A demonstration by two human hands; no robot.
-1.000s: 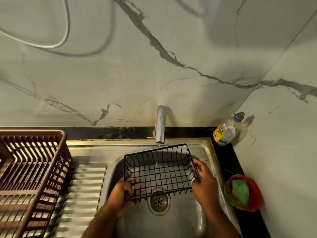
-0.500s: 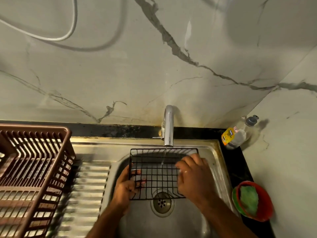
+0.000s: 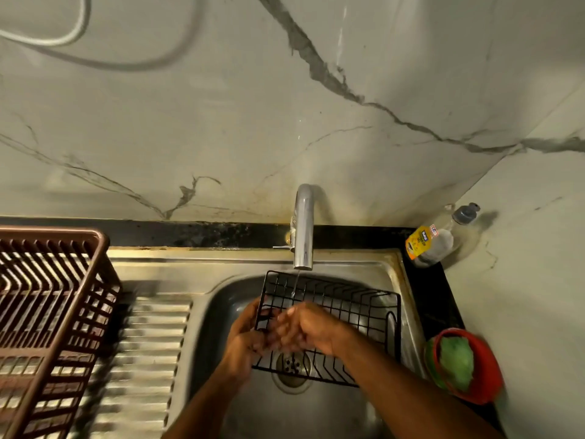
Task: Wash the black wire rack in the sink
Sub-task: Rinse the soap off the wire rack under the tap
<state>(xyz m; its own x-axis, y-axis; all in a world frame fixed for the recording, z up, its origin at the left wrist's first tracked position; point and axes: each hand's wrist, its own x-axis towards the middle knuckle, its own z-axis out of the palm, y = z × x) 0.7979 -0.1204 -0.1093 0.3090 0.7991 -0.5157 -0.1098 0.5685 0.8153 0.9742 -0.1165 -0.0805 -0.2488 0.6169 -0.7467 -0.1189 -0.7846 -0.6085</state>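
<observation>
brown crate (image 3: 47, 312) left, red bowl (image 3: 468, 365) right

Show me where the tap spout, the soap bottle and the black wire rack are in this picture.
tap spout (image 3: 303, 236), head view, on the shiny front of the downward pipe.
soap bottle (image 3: 432, 240), head view, on its clear body beside the yellow label.
black wire rack (image 3: 357, 307), head view, on the wire grid right of the hands.
</observation>
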